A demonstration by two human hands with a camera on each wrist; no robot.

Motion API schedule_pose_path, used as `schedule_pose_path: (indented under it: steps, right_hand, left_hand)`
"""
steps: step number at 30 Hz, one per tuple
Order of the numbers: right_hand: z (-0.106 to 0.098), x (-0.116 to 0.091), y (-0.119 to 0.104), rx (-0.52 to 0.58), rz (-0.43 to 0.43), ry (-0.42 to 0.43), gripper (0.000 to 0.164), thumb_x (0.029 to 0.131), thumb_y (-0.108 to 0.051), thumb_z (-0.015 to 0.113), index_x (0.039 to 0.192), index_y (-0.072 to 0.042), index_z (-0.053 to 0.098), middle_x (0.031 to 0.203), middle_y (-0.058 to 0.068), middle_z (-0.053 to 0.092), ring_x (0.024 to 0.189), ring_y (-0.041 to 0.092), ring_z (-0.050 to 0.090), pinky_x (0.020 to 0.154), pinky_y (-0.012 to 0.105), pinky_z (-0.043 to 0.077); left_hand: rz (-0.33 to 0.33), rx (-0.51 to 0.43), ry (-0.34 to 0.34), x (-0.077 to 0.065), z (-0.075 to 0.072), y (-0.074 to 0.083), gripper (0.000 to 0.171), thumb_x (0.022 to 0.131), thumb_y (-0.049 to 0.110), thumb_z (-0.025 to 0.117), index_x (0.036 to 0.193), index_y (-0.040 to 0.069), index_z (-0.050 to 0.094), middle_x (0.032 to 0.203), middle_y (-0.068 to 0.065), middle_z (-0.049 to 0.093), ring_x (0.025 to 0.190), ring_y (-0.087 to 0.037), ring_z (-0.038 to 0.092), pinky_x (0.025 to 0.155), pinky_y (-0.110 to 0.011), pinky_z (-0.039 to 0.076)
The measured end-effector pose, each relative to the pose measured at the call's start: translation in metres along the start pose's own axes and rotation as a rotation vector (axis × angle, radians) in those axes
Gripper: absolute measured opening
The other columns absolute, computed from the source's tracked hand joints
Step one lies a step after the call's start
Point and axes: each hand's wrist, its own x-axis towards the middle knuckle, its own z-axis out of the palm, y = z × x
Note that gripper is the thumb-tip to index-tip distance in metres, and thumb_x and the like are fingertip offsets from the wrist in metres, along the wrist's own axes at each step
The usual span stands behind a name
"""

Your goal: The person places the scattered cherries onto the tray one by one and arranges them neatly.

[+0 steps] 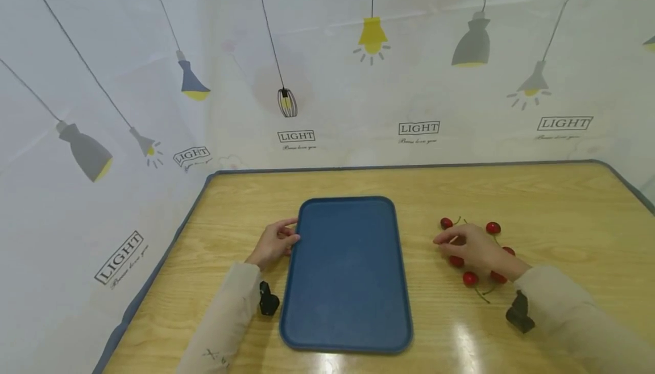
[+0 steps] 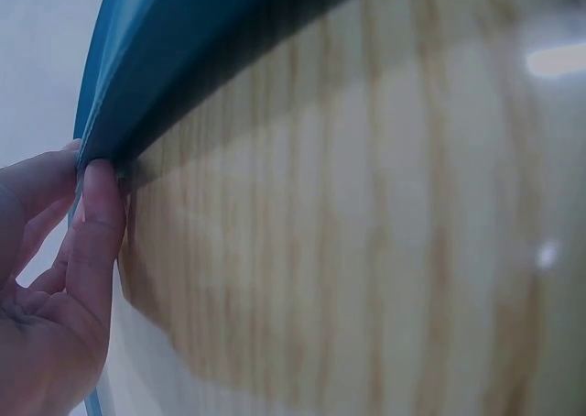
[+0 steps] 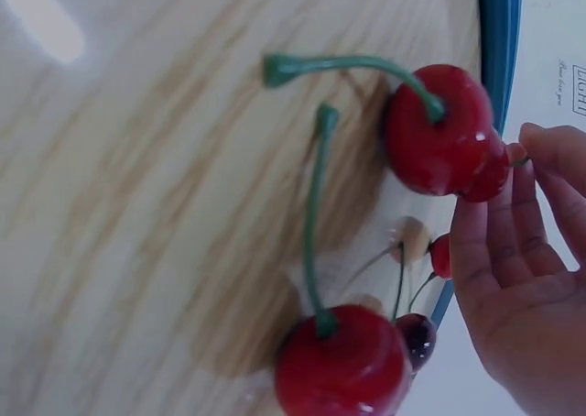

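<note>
A blue rectangular tray lies lengthwise on the table. At its left edge my left hand pinches the rim; in the left wrist view the fingertips meet the tray's edge. Several red cherries with green stems lie to the right of the tray. Above them hovers my right hand, thumb and fingers loosely curved with a gap between. In the right wrist view the hand is beside a cherry, partly hidden behind a nearer cherry. No firm grip shows.
The wooden table has a dark blue edging. Around it hangs a pale curtain printed with lamps. Other cherries include a dark red cherry, a far right cherry and a near cherry.
</note>
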Motion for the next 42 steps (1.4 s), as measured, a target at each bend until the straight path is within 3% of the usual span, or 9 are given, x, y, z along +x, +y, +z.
schedule_pose_path:
  steps: [8, 15, 21, 32, 42]
  right_hand:
    - [0.0, 0.002, -0.003, 0.054, -0.026, 0.032, 0.018, 0.081, -0.008, 0.064, 0.097, 0.001, 0.066, 0.093, 0.01, 0.063, 0.08, 0.019, 0.058, 0.066, 0.021, 0.048]
    - [0.0, 0.004, -0.009, 0.05, 0.021, 0.031, 0.02, 0.082, -0.009, 0.062, 0.099, 0.001, 0.065, 0.092, 0.009, 0.063, 0.08, 0.018, 0.055, 0.063, 0.022, 0.048]
    - [0.0, 0.006, -0.019, 0.057, 0.0, 0.028, 0.025, 0.084, -0.015, 0.061, 0.104, 0.001, 0.063, 0.092, 0.008, 0.063, 0.082, 0.019, 0.057, 0.064, 0.023, 0.048]
    - [0.016, 0.015, -0.036, 0.304, -0.034, -0.021, 0.028, 0.087, -0.01, 0.056, 0.108, 0.01, 0.057, 0.098, 0.024, 0.059, 0.082, 0.017, 0.06, 0.067, 0.027, 0.051]
    - [0.031, 0.032, -0.053, 0.272, -0.097, -0.05, 0.025, 0.087, -0.006, 0.056, 0.105, 0.011, 0.058, 0.096, 0.021, 0.06, 0.082, 0.02, 0.059, 0.067, 0.025, 0.051]
  left_hand:
    - [0.01, 0.002, -0.007, 0.0, -0.001, 0.0, 0.045, 0.086, 0.004, 0.056, 0.129, 0.005, 0.045, 0.094, -0.015, 0.052, 0.068, -0.017, 0.054, 0.056, -0.031, 0.05]
    - [0.0, -0.006, -0.015, 0.001, 0.0, 0.0, 0.045, 0.086, 0.005, 0.056, 0.13, 0.006, 0.044, 0.095, -0.013, 0.051, 0.069, -0.017, 0.054, 0.056, -0.03, 0.05]
    - [0.004, -0.007, -0.019, 0.001, 0.001, -0.001, 0.046, 0.086, 0.005, 0.056, 0.13, 0.006, 0.044, 0.097, -0.015, 0.051, 0.071, -0.018, 0.054, 0.057, -0.031, 0.05]
    - [-0.027, -0.024, -0.009, 0.0, 0.001, 0.001, 0.046, 0.086, 0.004, 0.056, 0.13, 0.006, 0.044, 0.097, -0.014, 0.051, 0.072, -0.017, 0.054, 0.057, -0.031, 0.05]
    - [-0.038, -0.042, -0.009, -0.002, 0.0, 0.004, 0.046, 0.086, 0.005, 0.057, 0.13, 0.005, 0.044, 0.098, -0.015, 0.051, 0.072, -0.017, 0.053, 0.058, -0.032, 0.05]
